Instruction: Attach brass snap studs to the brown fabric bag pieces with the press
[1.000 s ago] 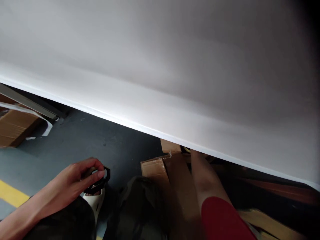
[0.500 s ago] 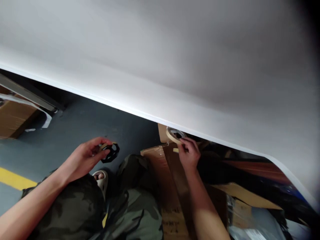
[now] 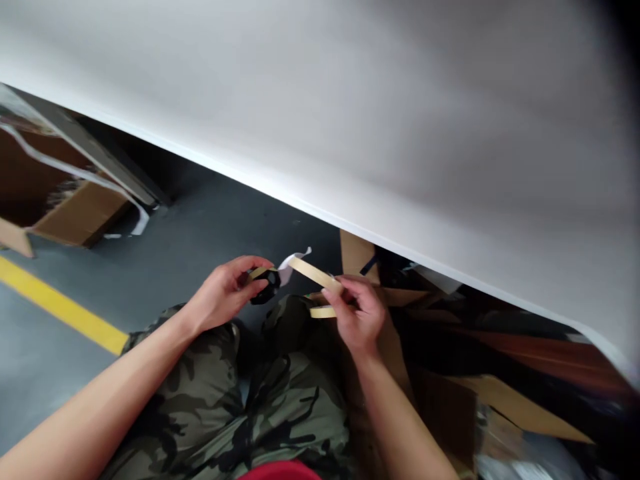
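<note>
My left hand (image 3: pixel 227 293) pinches a black, faceted ring (image 3: pixel 267 288) with a tan tape-like edge between thumb and fingers. My right hand (image 3: pixel 361 313) is closed on a narrow roll of cream masking tape (image 3: pixel 314 272), seen nearly edge-on. A second cream band (image 3: pixel 323 312) shows beneath it at the same fingers; whether it is another roll I cannot tell. Between the two hands a curled white strip (image 3: pixel 291 264) sticks out, and what it is attached to is unclear. Both hands are above my camouflage-clad knees, below the white tabletop's edge.
The white tabletop (image 3: pixel 280 113) spans the upper view, its edge slanting down to the right. Cardboard boxes are at far left (image 3: pixel 83 210) and lower right (image 3: pixel 445 407). A yellow line (image 3: pixel 60 303) crosses the grey floor (image 3: pixel 200 227). Something red (image 3: pixel 283 471) shows at the bottom.
The hands have come closer together, and the tape roll has turned nearly edge-on. A white strip now shows between them. The view has shifted, with more yellow line and a red thing visible.
</note>
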Demonstrator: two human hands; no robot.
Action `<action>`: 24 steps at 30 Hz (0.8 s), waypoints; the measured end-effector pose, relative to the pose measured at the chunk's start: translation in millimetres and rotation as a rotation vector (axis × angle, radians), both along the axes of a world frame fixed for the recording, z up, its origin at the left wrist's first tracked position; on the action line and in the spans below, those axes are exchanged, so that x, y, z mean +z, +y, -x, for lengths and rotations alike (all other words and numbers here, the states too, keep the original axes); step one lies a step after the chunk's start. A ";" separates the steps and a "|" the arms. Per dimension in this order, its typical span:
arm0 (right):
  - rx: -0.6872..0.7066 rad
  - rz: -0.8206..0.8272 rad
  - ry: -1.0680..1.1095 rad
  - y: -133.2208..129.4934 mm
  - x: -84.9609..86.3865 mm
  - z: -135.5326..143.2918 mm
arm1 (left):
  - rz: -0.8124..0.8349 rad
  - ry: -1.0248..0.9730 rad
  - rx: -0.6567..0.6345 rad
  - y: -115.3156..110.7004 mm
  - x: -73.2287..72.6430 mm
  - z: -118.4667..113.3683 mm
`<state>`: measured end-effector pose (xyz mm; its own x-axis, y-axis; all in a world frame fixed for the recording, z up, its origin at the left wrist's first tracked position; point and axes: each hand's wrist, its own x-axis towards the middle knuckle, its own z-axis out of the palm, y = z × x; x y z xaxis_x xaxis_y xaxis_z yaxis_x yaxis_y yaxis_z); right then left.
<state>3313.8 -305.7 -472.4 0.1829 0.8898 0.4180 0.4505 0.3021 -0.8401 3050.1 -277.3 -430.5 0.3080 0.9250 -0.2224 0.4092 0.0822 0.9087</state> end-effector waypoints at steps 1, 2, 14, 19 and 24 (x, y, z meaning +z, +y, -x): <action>-0.008 0.022 -0.006 -1.5 -0.1 1.2 | 0.006 0.021 -0.008 -0.6 0.2 2.5; -0.022 0.039 -0.019 -2.8 -1.3 0.3 | 0.011 0.047 -0.014 -0.4 -0.8 5.3; -0.501 0.478 -0.596 38.5 -73.4 -180.5 | -0.071 0.254 -0.173 8.7 -22.2 16.3; -0.422 0.752 -0.612 49.8 -111.8 -192.7 | -0.046 0.283 -0.181 11.9 -13.8 13.7; -0.303 0.750 -0.584 46.6 -112.5 -152.9 | -0.075 0.191 -0.187 4.7 -9.9 9.3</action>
<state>3466.7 -259.1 -584.8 0.3909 0.9102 -0.1367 0.8241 -0.4122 -0.3885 3040.8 -272.5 -440.4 0.4336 0.8723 -0.2259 0.5758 -0.0754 0.8141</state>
